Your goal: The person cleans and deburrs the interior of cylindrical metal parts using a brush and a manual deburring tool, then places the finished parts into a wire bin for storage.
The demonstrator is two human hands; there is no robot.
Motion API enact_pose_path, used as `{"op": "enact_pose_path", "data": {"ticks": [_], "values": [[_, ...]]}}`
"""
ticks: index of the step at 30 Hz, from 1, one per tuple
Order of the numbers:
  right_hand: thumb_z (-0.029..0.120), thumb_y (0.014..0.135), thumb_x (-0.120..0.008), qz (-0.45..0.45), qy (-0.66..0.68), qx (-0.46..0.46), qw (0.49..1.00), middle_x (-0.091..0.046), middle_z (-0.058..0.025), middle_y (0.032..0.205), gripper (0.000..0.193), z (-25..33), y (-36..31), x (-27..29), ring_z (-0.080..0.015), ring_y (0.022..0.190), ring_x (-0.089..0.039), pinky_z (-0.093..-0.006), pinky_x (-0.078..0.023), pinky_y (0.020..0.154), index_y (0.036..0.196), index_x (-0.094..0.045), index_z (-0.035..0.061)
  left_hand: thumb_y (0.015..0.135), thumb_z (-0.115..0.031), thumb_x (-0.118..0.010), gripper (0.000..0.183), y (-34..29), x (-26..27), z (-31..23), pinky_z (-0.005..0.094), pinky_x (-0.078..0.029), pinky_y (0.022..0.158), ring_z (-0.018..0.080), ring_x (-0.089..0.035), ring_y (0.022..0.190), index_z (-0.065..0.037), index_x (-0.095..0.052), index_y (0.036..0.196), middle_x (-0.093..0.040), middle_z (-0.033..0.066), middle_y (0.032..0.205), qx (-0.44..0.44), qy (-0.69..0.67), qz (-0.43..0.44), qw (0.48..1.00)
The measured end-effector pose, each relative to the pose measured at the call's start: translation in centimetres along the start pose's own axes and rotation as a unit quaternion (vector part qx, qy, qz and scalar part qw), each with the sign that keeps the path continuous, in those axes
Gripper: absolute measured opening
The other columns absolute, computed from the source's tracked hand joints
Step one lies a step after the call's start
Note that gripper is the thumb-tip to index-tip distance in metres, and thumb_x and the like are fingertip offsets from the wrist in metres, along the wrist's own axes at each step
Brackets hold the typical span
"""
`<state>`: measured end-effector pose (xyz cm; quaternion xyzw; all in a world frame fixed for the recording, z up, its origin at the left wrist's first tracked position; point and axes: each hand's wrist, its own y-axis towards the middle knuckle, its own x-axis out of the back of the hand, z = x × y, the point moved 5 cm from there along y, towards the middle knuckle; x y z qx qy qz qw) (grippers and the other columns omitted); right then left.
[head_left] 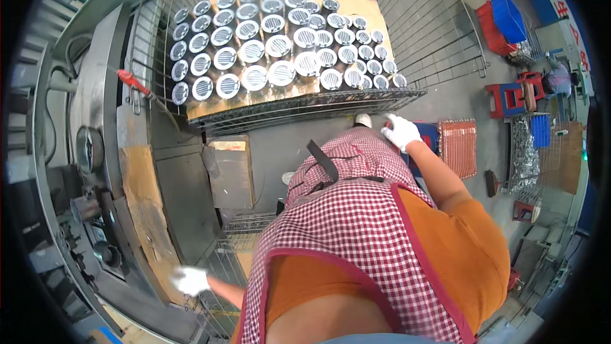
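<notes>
My left hand (191,281), in a white glove, hangs at the lower left beside the worn, brown-topped edge of the metal workbench (147,217). Motion smears its fingers, and I cannot make out anything held. My right hand (403,133), also in a white glove, is at my right side near a blue and red plastic piece (428,135), probably a stool or crate. Its thumb and forefinger are apart, with no held thing visible. Ahead stands a wire cage (305,105) with many silvery round metal cans (252,52) in rows on a cardboard sheet (219,107).
A red-handled tool (133,81) projects by the bench at left. A cardboard box (230,175) stands below the cage. At right are a copper-coloured slatted stack (457,148), red and blue stools (506,100), a blue crate (508,17) and a broom (492,183).
</notes>
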<state>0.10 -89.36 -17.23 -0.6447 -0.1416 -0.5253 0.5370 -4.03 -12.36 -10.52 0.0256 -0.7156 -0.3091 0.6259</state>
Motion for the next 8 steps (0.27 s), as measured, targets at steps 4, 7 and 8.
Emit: {"op": "enact_pose_path", "data": {"ticks": [4,7,8], "values": [[0.04,0.087,-0.056,-0.041,0.025,0.028,0.998,-0.06,-0.0175,0.12,0.056,-4.1,3.9,0.5,-0.0338,0.111,-0.056,-0.0416,-0.044,0.096,0.134,-0.047,0.0119,0.087,-0.02,-0.058,0.036,-14.6,0.2,-21.4,0.042,-0.048,0.09,0.0362,-0.064,0.096,0.0,-0.063,0.117,-0.065,0.0198,0.112,-0.231,-0.28,0.192,0.912],[0.04,0.085,-0.058,0.026,0.044,-0.015,0.999,-0.06,-0.0176,0.121,0.055,-8.3,8.2,2.2,-0.0336,0.113,-0.056,-0.0426,-0.044,0.098,0.132,-0.049,0.0139,0.086,-0.024,-0.062,0.034,-25.5,3.4,-34.8,0.0404,-0.047,0.092,0.0329,-0.064,0.099,-0.007,-0.066,0.116,-0.066,0.0203,0.111,-0.488,-0.25,0.33,0.768],[0.043,0.085,-0.058,0.055,0.019,-0.025,0.998,-0.059,-0.0178,0.123,0.056,-10.5,10.3,2.1,-0.0327,0.115,-0.056,-0.0418,-0.043,0.099,0.132,-0.05,0.0149,0.086,-0.024,-0.062,0.034,-26.9,4.3,-36.6,0.0404,-0.047,0.092,0.0329,-0.064,0.099,-0.007,-0.066,0.116,-0.066,0.0203,0.111,-0.485,-0.248,0.326,0.772]]}}
